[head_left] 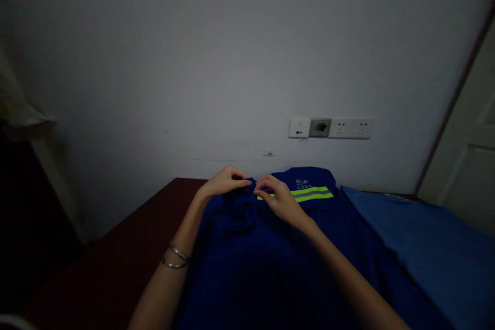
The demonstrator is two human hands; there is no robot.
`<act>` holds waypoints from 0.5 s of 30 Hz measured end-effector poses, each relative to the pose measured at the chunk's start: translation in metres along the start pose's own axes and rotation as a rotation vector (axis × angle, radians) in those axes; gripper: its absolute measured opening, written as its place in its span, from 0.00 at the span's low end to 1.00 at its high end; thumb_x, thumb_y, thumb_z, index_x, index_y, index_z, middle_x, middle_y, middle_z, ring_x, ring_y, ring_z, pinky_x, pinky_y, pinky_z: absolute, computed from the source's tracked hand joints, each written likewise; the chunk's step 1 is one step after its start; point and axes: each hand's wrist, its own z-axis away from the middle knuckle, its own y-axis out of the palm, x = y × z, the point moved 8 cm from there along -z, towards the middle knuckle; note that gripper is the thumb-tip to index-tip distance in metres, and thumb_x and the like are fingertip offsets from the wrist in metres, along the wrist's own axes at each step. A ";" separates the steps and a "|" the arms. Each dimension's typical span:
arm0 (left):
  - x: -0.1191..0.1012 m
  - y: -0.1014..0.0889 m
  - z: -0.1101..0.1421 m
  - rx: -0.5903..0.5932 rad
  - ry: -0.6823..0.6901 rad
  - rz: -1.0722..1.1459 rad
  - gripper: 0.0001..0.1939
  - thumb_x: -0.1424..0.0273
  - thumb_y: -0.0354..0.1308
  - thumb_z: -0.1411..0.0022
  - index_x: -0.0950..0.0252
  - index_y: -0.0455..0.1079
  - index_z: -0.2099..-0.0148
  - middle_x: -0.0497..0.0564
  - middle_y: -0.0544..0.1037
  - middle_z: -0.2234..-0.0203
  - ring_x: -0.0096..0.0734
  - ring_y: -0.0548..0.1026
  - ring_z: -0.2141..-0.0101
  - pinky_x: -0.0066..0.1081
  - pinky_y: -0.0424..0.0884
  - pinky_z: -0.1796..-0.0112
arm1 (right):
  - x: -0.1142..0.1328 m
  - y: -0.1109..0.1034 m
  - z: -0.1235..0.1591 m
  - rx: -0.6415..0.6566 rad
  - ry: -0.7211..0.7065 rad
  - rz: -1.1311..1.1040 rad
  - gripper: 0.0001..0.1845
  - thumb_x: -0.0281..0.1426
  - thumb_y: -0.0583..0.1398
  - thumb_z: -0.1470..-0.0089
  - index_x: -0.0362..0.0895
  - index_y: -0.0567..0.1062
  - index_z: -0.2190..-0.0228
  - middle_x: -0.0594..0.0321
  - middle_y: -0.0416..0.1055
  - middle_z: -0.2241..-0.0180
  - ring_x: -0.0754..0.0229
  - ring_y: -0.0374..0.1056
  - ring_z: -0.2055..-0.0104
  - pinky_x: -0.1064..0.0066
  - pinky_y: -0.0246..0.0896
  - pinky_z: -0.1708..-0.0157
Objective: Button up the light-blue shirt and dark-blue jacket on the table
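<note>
A dark blue work jacket point(251, 263) with yellow-green and grey reflective stripes point(311, 194) lies spread on a dark red-brown table point(127, 263). My left hand point(224, 181) pinches the jacket's fabric near the collar, fingers closed. My right hand point(279, 199) pinches the same fabric just to the right of it, fingertips nearly touching the left hand's. Two thin metal bangles point(176, 258) sit on my left wrist.
A lighter blue garment point(425, 247) lies on the right of the table. The white wall behind carries a row of sockets and a switch point(330, 128). A door frame point(452, 103) rises at right. A dim pale cloth point(19, 108) hangs at far left.
</note>
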 end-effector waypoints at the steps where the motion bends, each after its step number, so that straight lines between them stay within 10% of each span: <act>1: 0.001 0.000 -0.001 -0.018 -0.016 -0.011 0.16 0.60 0.54 0.47 0.69 0.72 0.74 0.44 0.68 0.83 0.19 0.60 0.81 0.21 0.54 0.79 | -0.001 0.000 0.000 -0.019 0.005 0.039 0.04 0.28 0.58 0.49 0.43 0.72 0.74 0.60 0.68 0.67 0.61 0.65 0.63 0.69 0.59 0.61; 15: 0.013 -0.014 -0.009 -0.344 -0.120 -0.031 0.17 0.62 0.54 0.50 0.71 0.68 0.80 0.43 0.61 0.87 0.20 0.56 0.82 0.23 0.50 0.79 | 0.009 0.009 0.008 -0.184 -0.044 0.072 0.07 0.30 0.54 0.46 0.43 0.72 0.69 0.59 0.71 0.70 0.59 0.66 0.66 0.68 0.60 0.64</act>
